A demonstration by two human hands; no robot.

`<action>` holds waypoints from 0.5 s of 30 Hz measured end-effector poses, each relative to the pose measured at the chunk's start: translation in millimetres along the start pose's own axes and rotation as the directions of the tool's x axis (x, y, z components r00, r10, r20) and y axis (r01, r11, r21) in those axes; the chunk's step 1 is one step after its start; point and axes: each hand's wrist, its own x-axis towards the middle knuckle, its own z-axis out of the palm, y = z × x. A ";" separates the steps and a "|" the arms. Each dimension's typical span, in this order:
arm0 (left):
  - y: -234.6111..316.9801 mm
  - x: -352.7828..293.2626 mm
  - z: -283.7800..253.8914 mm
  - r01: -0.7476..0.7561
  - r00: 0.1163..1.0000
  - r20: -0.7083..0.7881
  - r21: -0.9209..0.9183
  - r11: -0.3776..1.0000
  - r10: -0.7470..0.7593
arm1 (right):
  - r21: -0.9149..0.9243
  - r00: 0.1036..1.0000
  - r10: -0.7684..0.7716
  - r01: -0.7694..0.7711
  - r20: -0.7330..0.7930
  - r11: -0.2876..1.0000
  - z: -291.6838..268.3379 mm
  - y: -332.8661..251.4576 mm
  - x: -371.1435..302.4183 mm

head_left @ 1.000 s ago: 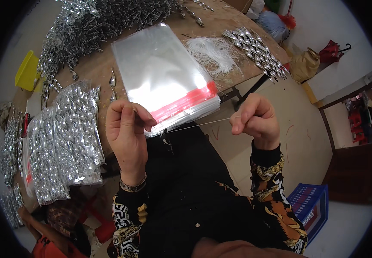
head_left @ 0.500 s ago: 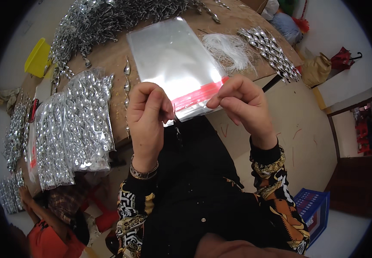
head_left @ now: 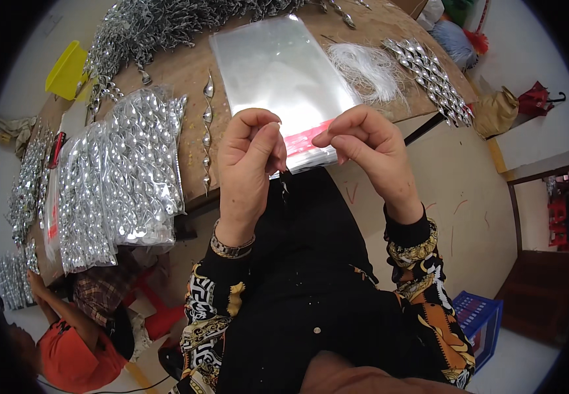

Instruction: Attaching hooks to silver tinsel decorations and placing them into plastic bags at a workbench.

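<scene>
My left hand [head_left: 246,161] is closed in a pinch on a small, dark, silvery twisted ornament [head_left: 285,186], which hangs below the fingertips in front of my black clothing. Facing it, my right hand [head_left: 378,148] has thumb and forefinger pinched together; anything between them is too fine to make out. Both hands hover over the near end of a stack of clear plastic bags [head_left: 274,65] with a red strip. Left of the stack lies a single strand of silver twisted drops [head_left: 207,128]. A bundle of white thread [head_left: 371,72] rests to its right.
Filled bags of silver strands [head_left: 117,180] cover the table's left side, overhanging its edge. A silver heap [head_left: 146,33] and yellow basin [head_left: 66,72] stand beyond. More strands [head_left: 429,79] lie far right. A person in orange [head_left: 77,358] sits lower left; a blue crate [head_left: 481,322] stands lower right.
My left hand has shifted right and slightly up, bringing it closer to my right hand. Both stay pinched. The whole view has shifted a little, showing more of the person in orange.
</scene>
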 end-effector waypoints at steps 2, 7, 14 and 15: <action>-0.6 -1.5 0.1 0.022 1.000 0.002 0.028 0.999 -0.022 | -0.027 1.000 -0.021 0.021 -0.003 0.999 0.6 3.2 -0.3; -0.2 -3.5 -0.4 0.068 0.996 0.051 0.095 0.993 -0.073 | 0.049 0.998 0.037 -0.039 0.053 0.998 5.0 2.3 -2.4; -1.8 -6.5 2.4 0.064 0.995 0.070 0.095 0.993 -0.071 | 0.018 0.997 0.070 -0.069 -0.039 0.997 5.4 8.2 -2.5; -1.6 -6.9 3.0 0.066 0.995 0.070 0.096 0.993 -0.072 | 0.019 0.997 0.071 -0.070 -0.039 0.997 5.4 8.9 -3.6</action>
